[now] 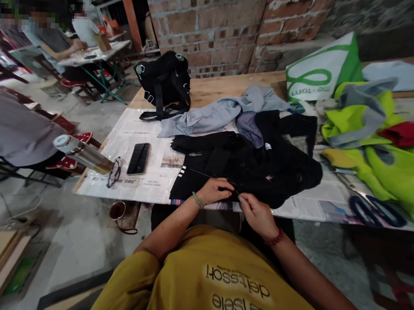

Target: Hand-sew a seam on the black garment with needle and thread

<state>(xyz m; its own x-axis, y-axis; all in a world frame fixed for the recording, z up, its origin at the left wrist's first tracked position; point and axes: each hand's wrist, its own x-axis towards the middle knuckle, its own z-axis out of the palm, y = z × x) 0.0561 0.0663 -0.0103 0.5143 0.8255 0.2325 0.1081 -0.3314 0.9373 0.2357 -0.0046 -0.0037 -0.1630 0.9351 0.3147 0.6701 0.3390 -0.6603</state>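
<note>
A black garment (247,166) lies spread on newspaper at the near edge of the wooden table (213,89). My left hand (214,190), with a green bead bracelet on its wrist, pinches the garment's near hem. My right hand (257,212), with a red cord at the wrist, is closed on something very thin at the same hem, probably a needle. A fine thread (206,174) runs up and left from my fingers across the black cloth.
A black phone (138,158), glasses (114,171) and a steel bottle (83,154) lie at the left. Large scissors (376,210) lie at the right beside neon yellow cloth (391,167). A grey garment (219,112), black backpack (165,82) and white-green bag (320,71) sit farther back. People sit at tables at far left.
</note>
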